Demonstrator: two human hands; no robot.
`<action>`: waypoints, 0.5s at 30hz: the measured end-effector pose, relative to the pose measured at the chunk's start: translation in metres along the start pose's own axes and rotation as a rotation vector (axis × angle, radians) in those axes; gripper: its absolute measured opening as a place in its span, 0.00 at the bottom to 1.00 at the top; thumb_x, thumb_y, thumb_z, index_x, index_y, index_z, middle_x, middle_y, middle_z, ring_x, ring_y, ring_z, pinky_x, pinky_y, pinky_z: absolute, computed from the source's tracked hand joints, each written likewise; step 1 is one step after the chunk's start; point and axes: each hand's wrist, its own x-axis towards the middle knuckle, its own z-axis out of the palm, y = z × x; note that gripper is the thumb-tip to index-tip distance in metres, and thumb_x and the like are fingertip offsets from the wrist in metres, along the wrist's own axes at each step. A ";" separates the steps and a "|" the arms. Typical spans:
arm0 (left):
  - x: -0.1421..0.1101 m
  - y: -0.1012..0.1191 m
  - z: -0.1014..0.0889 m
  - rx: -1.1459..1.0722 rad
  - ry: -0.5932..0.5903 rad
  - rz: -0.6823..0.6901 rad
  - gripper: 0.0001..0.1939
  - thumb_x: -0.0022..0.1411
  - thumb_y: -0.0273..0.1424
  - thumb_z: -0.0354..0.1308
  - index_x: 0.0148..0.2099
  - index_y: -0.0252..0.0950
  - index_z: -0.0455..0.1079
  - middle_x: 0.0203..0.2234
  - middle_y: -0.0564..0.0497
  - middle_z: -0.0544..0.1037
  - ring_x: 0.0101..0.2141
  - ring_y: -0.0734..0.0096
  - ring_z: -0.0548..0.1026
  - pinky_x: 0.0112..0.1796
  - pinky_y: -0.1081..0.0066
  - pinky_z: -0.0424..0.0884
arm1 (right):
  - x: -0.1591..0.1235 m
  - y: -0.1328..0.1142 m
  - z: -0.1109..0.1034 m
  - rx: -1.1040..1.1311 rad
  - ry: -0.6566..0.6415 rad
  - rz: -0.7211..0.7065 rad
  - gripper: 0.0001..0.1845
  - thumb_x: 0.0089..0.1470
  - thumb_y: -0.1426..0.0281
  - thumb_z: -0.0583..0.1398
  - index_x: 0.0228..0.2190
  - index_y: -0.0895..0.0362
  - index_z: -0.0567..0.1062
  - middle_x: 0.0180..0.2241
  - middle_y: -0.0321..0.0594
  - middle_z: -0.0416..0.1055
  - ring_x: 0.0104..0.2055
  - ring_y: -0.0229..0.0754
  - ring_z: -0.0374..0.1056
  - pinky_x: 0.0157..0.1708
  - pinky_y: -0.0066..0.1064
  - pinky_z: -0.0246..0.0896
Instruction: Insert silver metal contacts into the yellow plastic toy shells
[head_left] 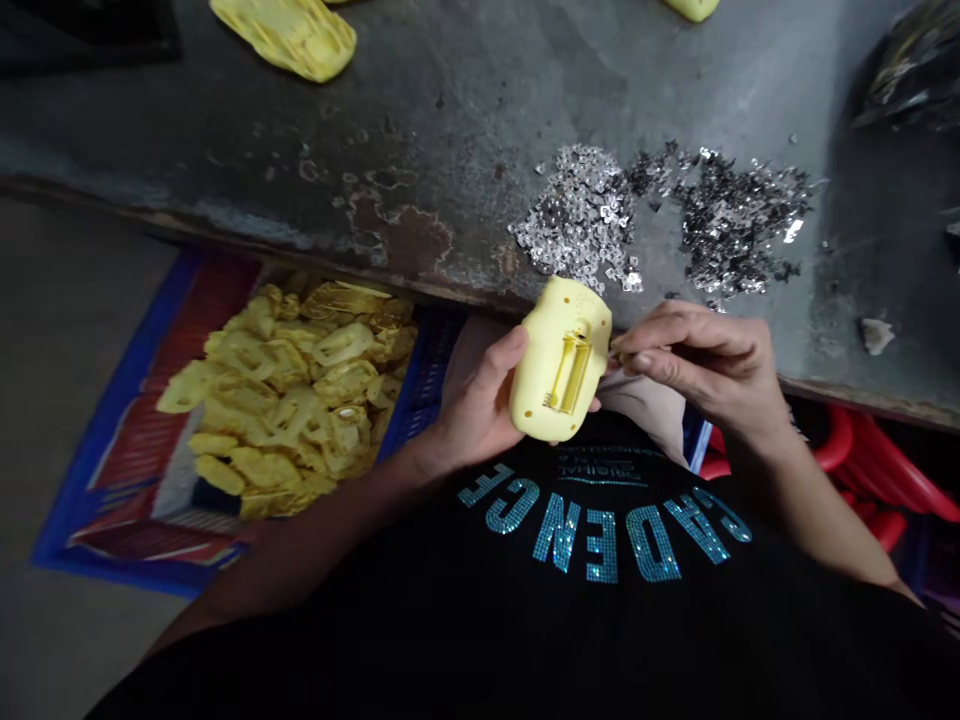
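"Fingers (pixel 499 365) of that left hand (pixel 472 400), see them? The thumb lies across the front and the rest curl behind, clamped round a yellow plastic casing (pixel 559 375)."

"And the right hand (pixel 709 365)?"

"Its fingers (pixel 675 345) are pinched together at the casing's side. Whatever sits between the tips is too small to make out from here."

"Where's the casing, then?"

"Held up just in front of the bench edge (pixel 262 245), its top nearly at that edge, with the open battery compartment (pixel 570 372) and its brass-coloured strip facing up."

"What's behind that edge?"

"On the worn metal bench top, a scatter of silver metal flakes (pixel 660 215), close by and toward the right hand. Two more yellow pieces (pixel 289 35) lie farther back."

"And below it?"

"A blue crate (pixel 90 510) sits under the edge on the left-hand side, heaped with yellow plastic shells (pixel 285 395). Red plastic (pixel 847 450) shows under it on the right."
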 end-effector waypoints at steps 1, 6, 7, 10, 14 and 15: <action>0.000 0.001 0.002 0.018 -0.015 -0.025 0.40 0.67 0.64 0.62 0.67 0.40 0.74 0.51 0.39 0.89 0.43 0.49 0.89 0.29 0.65 0.82 | 0.004 -0.004 -0.003 -0.029 -0.020 -0.008 0.08 0.67 0.67 0.73 0.47 0.48 0.91 0.39 0.38 0.87 0.39 0.42 0.83 0.40 0.36 0.82; 0.000 0.007 0.012 0.067 -0.090 -0.091 0.41 0.68 0.65 0.62 0.69 0.40 0.73 0.51 0.38 0.89 0.35 0.56 0.88 0.18 0.73 0.71 | 0.019 -0.021 -0.022 -0.164 -0.211 -0.060 0.12 0.73 0.64 0.68 0.53 0.47 0.89 0.41 0.39 0.85 0.42 0.42 0.83 0.43 0.37 0.83; 0.000 0.007 0.013 0.068 -0.100 -0.087 0.41 0.68 0.65 0.61 0.69 0.41 0.72 0.52 0.39 0.89 0.35 0.56 0.88 0.18 0.73 0.71 | 0.022 -0.024 -0.025 -0.172 -0.258 -0.055 0.12 0.74 0.63 0.67 0.53 0.48 0.89 0.41 0.39 0.85 0.43 0.42 0.83 0.44 0.37 0.83; 0.001 0.006 0.016 0.073 -0.144 -0.083 0.42 0.71 0.66 0.57 0.73 0.42 0.70 0.55 0.40 0.88 0.37 0.54 0.89 0.18 0.73 0.71 | 0.030 -0.032 -0.030 -0.107 -0.323 0.026 0.13 0.72 0.60 0.69 0.51 0.53 0.87 0.40 0.38 0.85 0.41 0.40 0.84 0.43 0.33 0.83; 0.001 0.005 0.020 0.088 -0.161 -0.093 0.44 0.72 0.67 0.55 0.76 0.44 0.67 0.55 0.43 0.88 0.38 0.51 0.90 0.19 0.73 0.72 | 0.039 -0.032 -0.031 -0.060 -0.358 0.100 0.16 0.66 0.58 0.74 0.45 0.56 0.84 0.36 0.34 0.84 0.35 0.36 0.82 0.37 0.28 0.82; 0.001 0.005 0.021 0.094 -0.161 -0.092 0.44 0.72 0.67 0.56 0.76 0.43 0.67 0.55 0.43 0.89 0.38 0.50 0.90 0.19 0.73 0.72 | 0.040 -0.031 -0.031 -0.072 -0.353 0.103 0.16 0.63 0.57 0.76 0.43 0.56 0.84 0.35 0.33 0.84 0.35 0.35 0.82 0.37 0.27 0.81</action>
